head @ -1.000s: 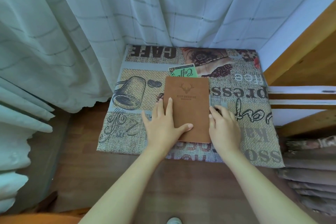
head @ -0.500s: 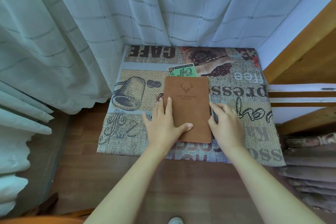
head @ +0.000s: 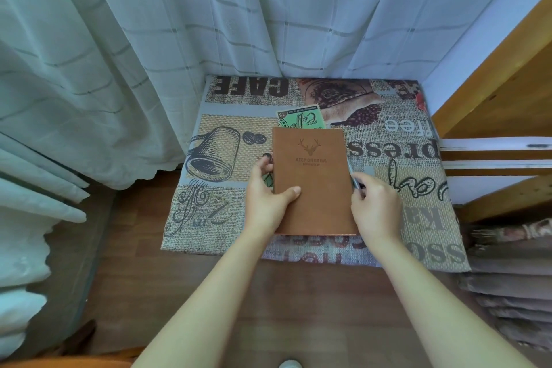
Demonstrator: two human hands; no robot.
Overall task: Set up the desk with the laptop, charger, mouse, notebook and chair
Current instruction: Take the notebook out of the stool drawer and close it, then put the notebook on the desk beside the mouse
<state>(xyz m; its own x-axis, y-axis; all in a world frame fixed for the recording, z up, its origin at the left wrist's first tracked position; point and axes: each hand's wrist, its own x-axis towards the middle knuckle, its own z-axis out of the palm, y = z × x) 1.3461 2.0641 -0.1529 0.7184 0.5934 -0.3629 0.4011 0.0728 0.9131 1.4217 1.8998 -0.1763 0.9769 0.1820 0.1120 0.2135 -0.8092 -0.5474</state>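
I see notebook [head: 312, 182] long axis pointing away; left hand [head: 265, 197] clamps its left edge, right hand [head: 375, 206] fingers pinch pen [head: 354, 179] alongside.

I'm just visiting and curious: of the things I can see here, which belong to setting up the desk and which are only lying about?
Part of the job:
- brown notebook, gripped by the left hand
- pen, in the right hand
- small table with the coffee-print cloth

Just lying about:
- curtain
- wooden frame
- folded fabric at the right
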